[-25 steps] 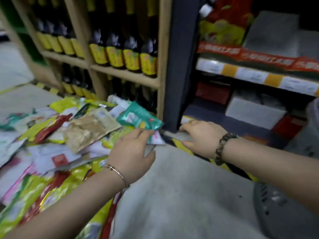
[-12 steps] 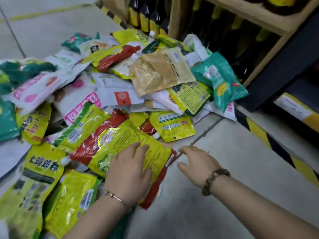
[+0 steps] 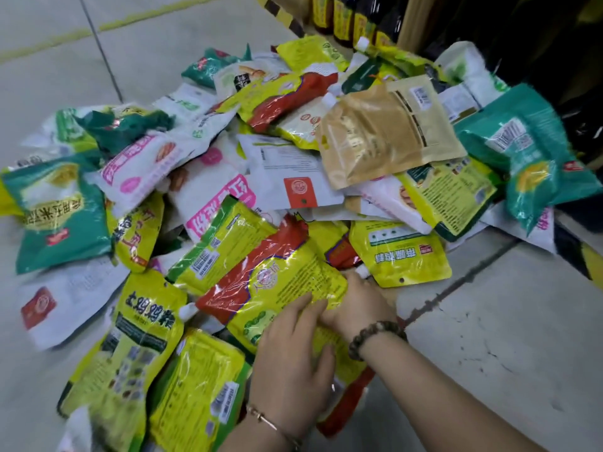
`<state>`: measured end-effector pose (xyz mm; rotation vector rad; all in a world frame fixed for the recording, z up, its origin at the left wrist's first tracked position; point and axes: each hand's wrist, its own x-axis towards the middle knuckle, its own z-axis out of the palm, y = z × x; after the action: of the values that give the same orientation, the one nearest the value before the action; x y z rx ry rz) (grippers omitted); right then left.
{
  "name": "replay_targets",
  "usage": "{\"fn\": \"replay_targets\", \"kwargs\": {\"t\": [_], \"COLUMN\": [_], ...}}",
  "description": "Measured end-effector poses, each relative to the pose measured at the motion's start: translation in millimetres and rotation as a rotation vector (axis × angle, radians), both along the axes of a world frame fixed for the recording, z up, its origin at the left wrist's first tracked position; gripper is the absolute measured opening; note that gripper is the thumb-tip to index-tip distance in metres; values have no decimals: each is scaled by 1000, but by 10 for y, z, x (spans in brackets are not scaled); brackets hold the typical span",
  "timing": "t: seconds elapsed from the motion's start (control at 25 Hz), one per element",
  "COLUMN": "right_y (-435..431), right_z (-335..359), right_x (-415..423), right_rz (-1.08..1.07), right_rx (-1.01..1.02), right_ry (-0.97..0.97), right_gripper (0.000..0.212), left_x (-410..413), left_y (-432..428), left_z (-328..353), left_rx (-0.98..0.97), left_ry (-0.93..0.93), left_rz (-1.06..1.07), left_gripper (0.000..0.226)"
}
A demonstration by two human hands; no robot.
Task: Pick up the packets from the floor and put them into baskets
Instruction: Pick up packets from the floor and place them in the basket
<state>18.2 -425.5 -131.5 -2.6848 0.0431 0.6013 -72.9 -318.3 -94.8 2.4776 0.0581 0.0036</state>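
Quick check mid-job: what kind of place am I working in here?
Probably a grocery shop aisle: shelved dark bottles with yellow labels, and a heap of printed plastic food packets on the pale tiled floor.

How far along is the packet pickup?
Done: nothing visible; no basket is in view. In hand: the left hand rests on the nearest yellow-and-red packet, and the right hand appears to pinch its edge; it is not lifted yet. Left: the whole pile of packets on the floor.
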Motion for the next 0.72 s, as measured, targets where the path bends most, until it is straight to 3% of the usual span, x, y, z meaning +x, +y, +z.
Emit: {"fn": "replay_targets", "kwargs": {"t": [0.12, 0.2, 0.32, 0.4, 0.48, 0.6, 0.72], "right_y": [-118, -309, -704, -940, -1098, -1123, -921], "right_z": [-35, -15, 28, 136, 271, 455, 614], "right_x": [-108, -195, -392, -540, -653, -711, -689], "right_rz": [-144, -249, -438, -556, -656, -699, -669], "right_rx": [319, 419, 476, 508, 571, 723, 887], "right_ry": [52, 67, 24, -30, -64, -60, -10], "right_gripper": [69, 62, 19, 17, 16, 13, 9], "left_x": [41, 57, 89, 109, 118, 78, 44], "left_y": [-17, -17, -1, -24, -97, -296, -344], "left_z": [38, 52, 94, 77, 44, 31, 70], "left_rx": [-107, -190, -434, -647, -864, -1203, -1229], "left_ry": [-8, -39, -36, 85, 328, 473, 406], "left_rz": [69, 113, 308, 437, 422, 275, 413], "left_gripper": [52, 53, 54, 62, 78, 49, 32]}}
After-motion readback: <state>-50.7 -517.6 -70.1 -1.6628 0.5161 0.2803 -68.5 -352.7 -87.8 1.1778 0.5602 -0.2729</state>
